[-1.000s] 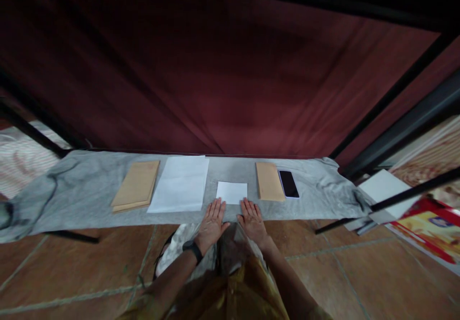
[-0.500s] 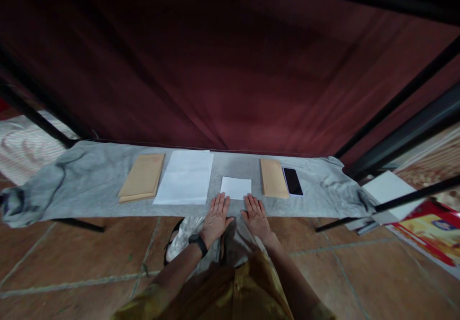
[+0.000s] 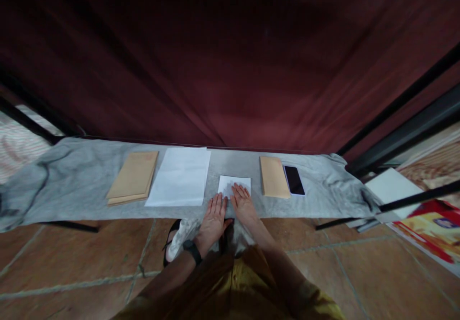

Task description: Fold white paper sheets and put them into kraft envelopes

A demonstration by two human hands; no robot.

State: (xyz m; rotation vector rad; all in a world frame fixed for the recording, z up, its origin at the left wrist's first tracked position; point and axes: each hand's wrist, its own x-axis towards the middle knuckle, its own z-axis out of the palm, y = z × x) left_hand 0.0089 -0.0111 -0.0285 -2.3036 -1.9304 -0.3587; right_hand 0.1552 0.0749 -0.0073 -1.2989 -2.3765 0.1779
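A small white piece of paper, perhaps folded, lies on the grey cloth in front of me. My right hand rests flat on its lower right part, fingers stretched out and pointing up and left. At the paper's lower left corner is my left hand, palm down with the fingers extended. Neither hand grips anything. Left of the hands lie larger white sheets, and beyond them a stack of brown envelopes. To the right is another brown envelope stack.
A grey cloth covers the narrow bench. A phone with a dark screen lies right of the envelopes. Dark red fabric hangs behind the bench between black bars. On the tiled floor at right stands a red and yellow box.
My right hand has moved left and up from the paper's right corner onto the paper. My left hand stays by the lower left corner. The view has shifted slightly.
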